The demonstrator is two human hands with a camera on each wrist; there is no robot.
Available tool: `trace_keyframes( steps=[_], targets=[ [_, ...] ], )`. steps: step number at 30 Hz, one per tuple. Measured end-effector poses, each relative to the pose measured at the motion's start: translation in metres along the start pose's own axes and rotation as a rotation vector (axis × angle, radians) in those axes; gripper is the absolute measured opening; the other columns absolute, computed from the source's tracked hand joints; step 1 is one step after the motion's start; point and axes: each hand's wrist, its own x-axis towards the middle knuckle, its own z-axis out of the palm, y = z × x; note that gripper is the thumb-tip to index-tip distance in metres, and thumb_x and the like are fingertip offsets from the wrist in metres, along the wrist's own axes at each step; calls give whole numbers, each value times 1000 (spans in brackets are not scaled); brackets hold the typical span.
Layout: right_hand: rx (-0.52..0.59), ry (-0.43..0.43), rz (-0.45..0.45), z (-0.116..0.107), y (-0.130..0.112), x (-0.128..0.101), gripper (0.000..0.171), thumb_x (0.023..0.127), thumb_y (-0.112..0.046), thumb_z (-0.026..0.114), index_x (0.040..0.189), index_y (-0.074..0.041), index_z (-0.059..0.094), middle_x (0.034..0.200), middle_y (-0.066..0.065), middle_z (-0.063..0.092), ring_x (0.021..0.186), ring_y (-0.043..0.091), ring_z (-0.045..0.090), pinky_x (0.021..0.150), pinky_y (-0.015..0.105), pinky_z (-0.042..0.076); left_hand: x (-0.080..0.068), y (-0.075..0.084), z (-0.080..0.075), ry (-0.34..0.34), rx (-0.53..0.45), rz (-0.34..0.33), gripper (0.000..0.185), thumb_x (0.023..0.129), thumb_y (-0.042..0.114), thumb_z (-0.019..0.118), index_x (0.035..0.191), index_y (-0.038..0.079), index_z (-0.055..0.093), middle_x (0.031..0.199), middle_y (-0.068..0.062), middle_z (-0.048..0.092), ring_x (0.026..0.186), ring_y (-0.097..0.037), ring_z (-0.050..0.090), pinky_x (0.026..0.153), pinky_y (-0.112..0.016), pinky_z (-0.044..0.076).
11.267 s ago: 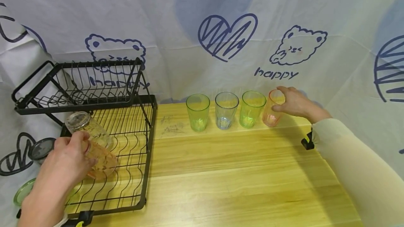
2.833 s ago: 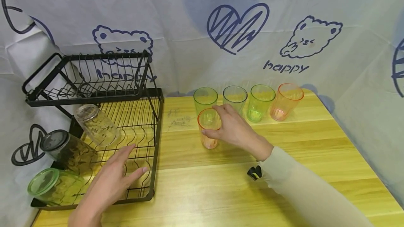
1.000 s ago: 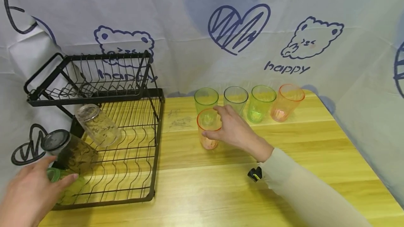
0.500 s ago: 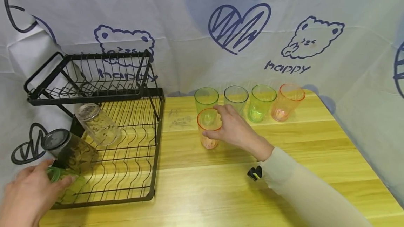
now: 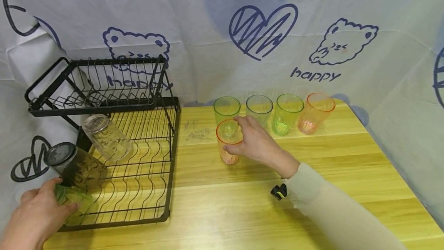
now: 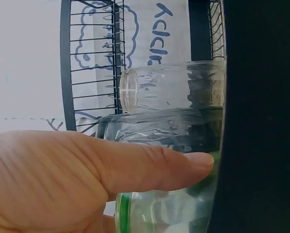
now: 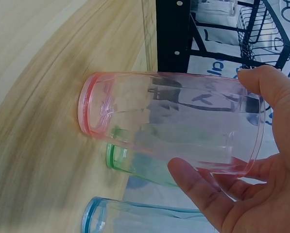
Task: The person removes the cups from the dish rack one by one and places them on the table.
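Note:
My left hand (image 5: pixel 38 213) grips a green tumbler (image 5: pixel 83 205) lying tilted at the near left corner of the black dish rack (image 5: pixel 169 188). In the left wrist view its thumb (image 6: pixel 149 165) lies along the green tumbler (image 6: pixel 159 213); the other fingers are mostly hidden. My right hand (image 5: pixel 258 142) holds an orange-pink tumbler (image 5: pixel 227 153) near its rim, thumb on one side and fingers on the other. That tumbler is upright, its base on the wooden table (image 5: pixel 222 211), in front of a green tumbler (image 5: pixel 223 107).
A grey tumbler (image 5: pixel 88 173) and a clear tumbler (image 5: pixel 112 142) lean upside down in the rack. Along the back edge, a blue tumbler (image 5: pixel 261 115), a green tumbler (image 5: pixel 282 120) and an orange tumbler (image 5: pixel 313 117) continue the upright row. A printed cloth (image 5: pixel 197 72) hangs behind.
The orange-pink tumbler went from the rack to the table, now in my right hand. My left hand moved left across the rack and took hold of the green tumbler.

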Motion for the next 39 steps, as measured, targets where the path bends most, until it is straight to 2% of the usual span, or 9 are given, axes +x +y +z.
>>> trace_keyframes(
  steps=[4,13,24,33,39],
  targets=[
    [1,8,4,0,0,0,95,84,-52,85,156,-5,44,140,18,55,121,35,59,101,55,57,2,-1,1,4,0,-2,98,90,31,80,156,-8,19,142,-53,20,125,-70,33,103,-80,41],
    [8,7,-1,1,-2,0,96,84,-52,85,156,-4,42,147,18,52,131,38,57,107,57,55,3,0,1,-6,-15,-25,98,89,27,83,156,-6,20,144,-53,19,129,-68,31,103,-81,40],
    [31,15,5,5,-2,-1,93,85,-49,85,156,-6,42,147,18,52,131,37,57,106,57,55,1,1,1,-6,-23,-42,96,90,26,82,156,-6,21,144,-53,18,130,-68,30,103,-81,40],
    [33,26,-7,6,-2,-2,92,86,-50,85,154,-4,44,145,17,53,129,36,58,105,55,55,0,-2,0,8,-19,-15,95,89,29,82,154,-6,22,142,-53,20,127,-69,33,102,-82,40],
    [41,20,-1,7,-2,-2,94,86,-51,84,155,-3,42,147,18,52,132,37,56,107,56,54,-1,0,0,-1,-18,-53,96,89,29,83,154,-6,22,142,-53,19,126,-69,35,101,-80,42]
  ],
)
